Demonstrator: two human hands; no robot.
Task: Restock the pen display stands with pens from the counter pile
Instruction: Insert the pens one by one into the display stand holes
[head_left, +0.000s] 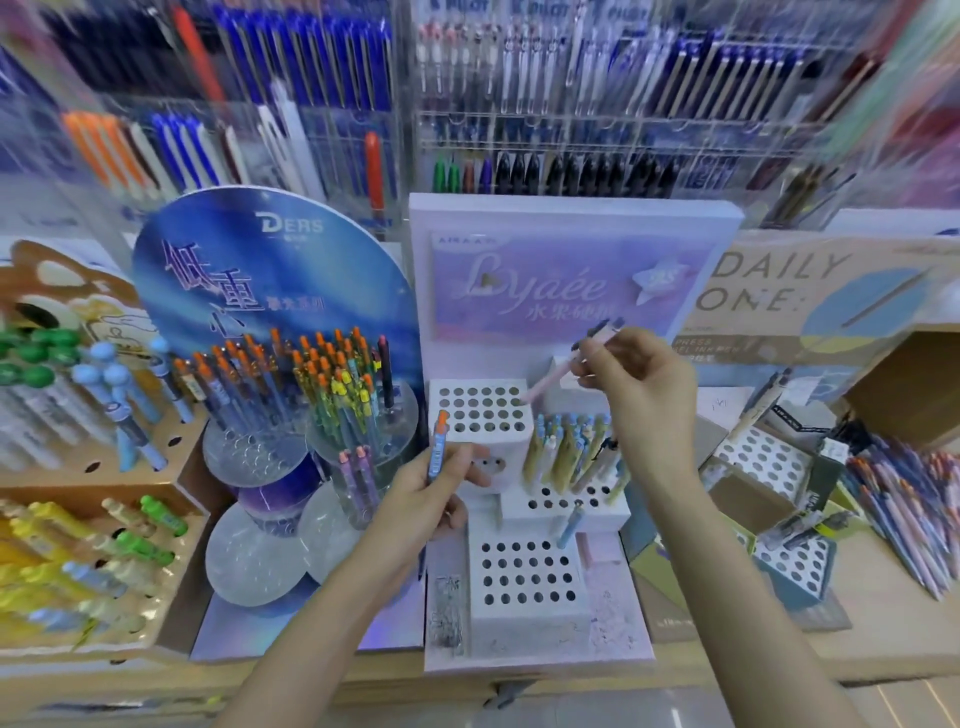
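The left hand (431, 499) was found grasping a blue pen with an orange cap (438, 448), fingers curled round its lower barrel, the pen held roughly upright in front of the lilac tiered stand (571, 249) and just right of the blue oval-backed stand (270, 270). The right hand (641, 400) was pinching a pale pink pen (549, 379) near its dark upper end; the pen was tilted, its tip at the right edge of the upper perforated block (480, 410), though whether the tip had entered a hole could not be told. That block's other holes held nothing. The middle tier (563, 506) carried a cluster of yellow and blue pens (563, 452) leaning in its rear rows and a single blue pen (570, 526) at its front edge. The lower perforated block (524, 574) stood below it. The blue stand held many orange-capped pens (291, 374) in its clear round holders. A loose pile of pens (906, 499) lay on the counter at the far right, well apart from both hands, beside smaller perforated boxes (763, 460). Wall racks of pens (519, 104) behind were blurred.
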